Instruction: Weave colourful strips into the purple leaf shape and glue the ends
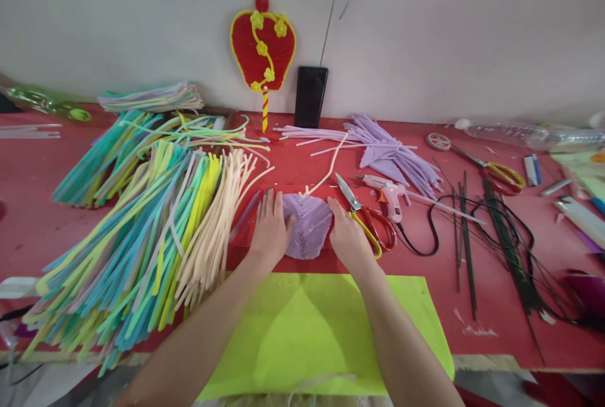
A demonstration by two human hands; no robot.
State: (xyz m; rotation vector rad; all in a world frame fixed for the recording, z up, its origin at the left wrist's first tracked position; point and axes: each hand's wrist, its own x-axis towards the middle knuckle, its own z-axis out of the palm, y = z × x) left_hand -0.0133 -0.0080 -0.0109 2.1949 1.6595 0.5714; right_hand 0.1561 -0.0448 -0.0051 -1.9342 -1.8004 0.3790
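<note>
A lilac leaf-shaped piece of fuzzy stems point(309, 230), with a ridge down its middle, lies between my hands. My left hand point(271, 225) rests flat at its left side, fingers stretched forward and the thumb on its edge. At the opposite edge, my right hand point(348, 234) touches the piece with its fingertips, the fingers reaching forward and partly hidden. A peach stem point(332, 164) sticks out bent beyond the top of the piece. Just right of my right hand are scissors point(366, 215) with red and yellow handles and a pink glue gun point(390, 196).
Bundles of coloured fuzzy stems point(137, 237) cover the left side. Lilac stems and leaf pieces point(390, 155) lie behind. A black phone point(311, 97) and a red lantern-shaped decoration point(263, 51) lean on the wall. A green mat point(302, 331) is in front; wires point(510, 249) lie right.
</note>
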